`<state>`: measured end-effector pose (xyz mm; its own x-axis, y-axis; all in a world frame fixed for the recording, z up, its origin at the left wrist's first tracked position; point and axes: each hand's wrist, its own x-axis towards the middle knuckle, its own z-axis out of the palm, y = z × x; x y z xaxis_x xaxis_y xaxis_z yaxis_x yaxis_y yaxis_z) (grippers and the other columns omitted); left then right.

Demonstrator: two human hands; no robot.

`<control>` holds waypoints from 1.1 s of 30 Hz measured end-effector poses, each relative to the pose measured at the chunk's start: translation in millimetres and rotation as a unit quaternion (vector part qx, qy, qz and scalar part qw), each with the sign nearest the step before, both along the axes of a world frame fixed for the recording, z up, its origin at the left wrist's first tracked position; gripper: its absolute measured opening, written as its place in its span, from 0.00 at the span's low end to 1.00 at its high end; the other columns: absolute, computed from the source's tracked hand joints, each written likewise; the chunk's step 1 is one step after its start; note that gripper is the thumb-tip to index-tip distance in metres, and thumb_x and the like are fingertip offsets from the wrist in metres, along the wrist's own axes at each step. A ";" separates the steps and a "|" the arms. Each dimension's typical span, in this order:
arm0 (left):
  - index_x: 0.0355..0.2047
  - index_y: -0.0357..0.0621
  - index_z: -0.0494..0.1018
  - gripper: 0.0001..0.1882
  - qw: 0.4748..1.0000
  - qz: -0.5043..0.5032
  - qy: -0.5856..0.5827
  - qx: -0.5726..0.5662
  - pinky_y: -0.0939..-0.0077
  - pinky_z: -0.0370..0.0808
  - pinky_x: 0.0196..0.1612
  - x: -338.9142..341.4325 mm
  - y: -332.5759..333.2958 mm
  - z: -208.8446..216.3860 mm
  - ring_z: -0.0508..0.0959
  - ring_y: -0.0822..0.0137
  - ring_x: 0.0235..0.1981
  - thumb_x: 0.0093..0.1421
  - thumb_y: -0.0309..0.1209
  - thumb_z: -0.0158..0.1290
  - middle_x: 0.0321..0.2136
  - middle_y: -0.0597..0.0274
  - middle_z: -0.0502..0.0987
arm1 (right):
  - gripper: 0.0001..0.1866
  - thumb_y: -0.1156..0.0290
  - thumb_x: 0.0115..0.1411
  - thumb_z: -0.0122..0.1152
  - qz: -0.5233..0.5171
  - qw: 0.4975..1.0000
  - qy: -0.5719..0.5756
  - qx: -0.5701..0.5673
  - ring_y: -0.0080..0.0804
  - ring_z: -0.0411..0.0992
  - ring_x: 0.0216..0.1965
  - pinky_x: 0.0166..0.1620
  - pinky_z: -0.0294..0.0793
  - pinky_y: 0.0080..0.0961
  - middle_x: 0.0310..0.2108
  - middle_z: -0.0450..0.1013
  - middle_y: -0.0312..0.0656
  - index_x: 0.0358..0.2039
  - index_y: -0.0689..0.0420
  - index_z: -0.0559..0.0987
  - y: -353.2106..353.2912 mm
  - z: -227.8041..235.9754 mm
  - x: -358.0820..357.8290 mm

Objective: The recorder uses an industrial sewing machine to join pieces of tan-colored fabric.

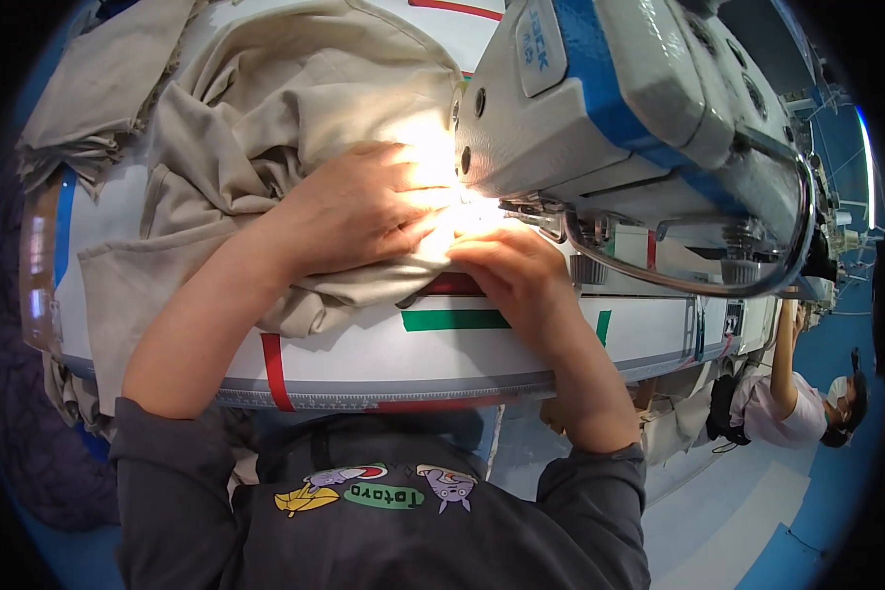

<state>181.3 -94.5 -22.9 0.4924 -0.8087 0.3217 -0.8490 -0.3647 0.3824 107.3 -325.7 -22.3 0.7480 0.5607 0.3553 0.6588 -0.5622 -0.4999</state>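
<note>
A bunched piece of beige fabric (256, 128) lies on the white sewing table at the left of a sewing machine (580, 108). My left hand (364, 206) rests over the fabric with its fingers curled down and gripping it beside the needle area. Close by on the right, my right hand (513, 264) pinches the fabric's edge between thumb and fingers, just in front of the presser foot (533, 210). The machine's lamp throws a strong glare there, so the fingertips, the needle and the seam are washed out.
A stack of beige cut pieces (103, 84) sits at the far left. A curved metal guard (678, 280) juts from the machine. Tape strips and a ruler (334, 398) line the table's front edge. Another person (777, 408) works at the far right.
</note>
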 end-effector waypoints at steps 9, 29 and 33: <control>0.44 0.43 0.77 0.14 0.999 -0.017 -0.033 -0.030 0.66 0.71 0.53 5.7 -1.9 -1.3 0.74 0.60 0.49 0.58 0.32 0.53 0.45 0.61 0.78 | 0.31 0.64 0.59 0.66 -0.269 0.920 0.271 -0.086 0.37 0.67 0.57 0.61 0.65 0.35 0.57 0.68 0.44 0.61 0.52 0.66 -176.1 -94.4 31.5; 0.42 0.43 0.76 0.13 0.997 -0.023 -0.042 -0.055 0.67 0.71 0.51 0.4 -0.9 -1.8 0.74 0.60 0.45 0.60 0.34 0.51 0.44 0.62 0.77 | 0.18 0.57 0.59 0.68 -0.323 0.923 0.170 0.121 0.24 0.74 0.35 0.40 0.72 0.22 0.35 0.79 0.39 0.39 0.59 0.82 -75.3 -77.9 18.4; 0.40 0.44 0.77 0.12 0.997 -0.019 -0.042 -0.065 0.65 0.72 0.50 -1.2 6.3 -7.1 0.74 0.60 0.45 0.60 0.35 0.51 0.44 0.61 0.76 | 0.16 0.66 0.58 0.66 -0.268 0.904 0.332 0.042 0.31 0.75 0.32 0.37 0.73 0.29 0.41 0.78 0.42 0.46 0.55 0.79 -26.5 -4.4 14.9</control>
<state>180.1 -88.3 -30.0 0.4300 -0.7752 0.4628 -0.8917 -0.2845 0.3519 122.1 -352.2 -26.8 0.9680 0.0474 -0.2463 -0.1567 -0.6528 -0.7411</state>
